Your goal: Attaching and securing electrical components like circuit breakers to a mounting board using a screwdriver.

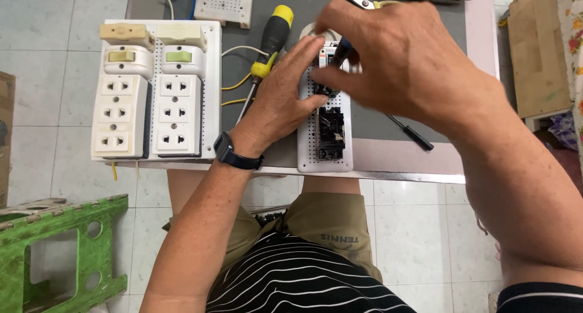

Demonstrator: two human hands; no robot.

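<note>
Perforated white board (325,158), one narrow strip of it, lies on the grey worktop (388,121) at the near edge, right under both hands; it carries two black switch units (331,134), one behind the other. Well to the left of the fingers sits one wider white board (212,76) bearing two socket strips (149,115), each with three outlets, a round switch with a yellowish rocker above them and a cream fuse block at the far end. Just left of the left hand (282,103) lies one screwdriver with a yellow-and-black handle (273,36), beside loose yellow and white wires (240,82). The left hand, with a black watch (234,153) at the wrist, rests flat on the narrow board, fingers (306,51) stretched out and pressing its far end rather than clasping anything. The right hand (404,61) hovers over the same spot, its fingers pinched round a dark-handled tool (341,48) pointing down at the far unit. Right of it one thin black-handled screwdriver (413,132) lies on the worktop.
</note>
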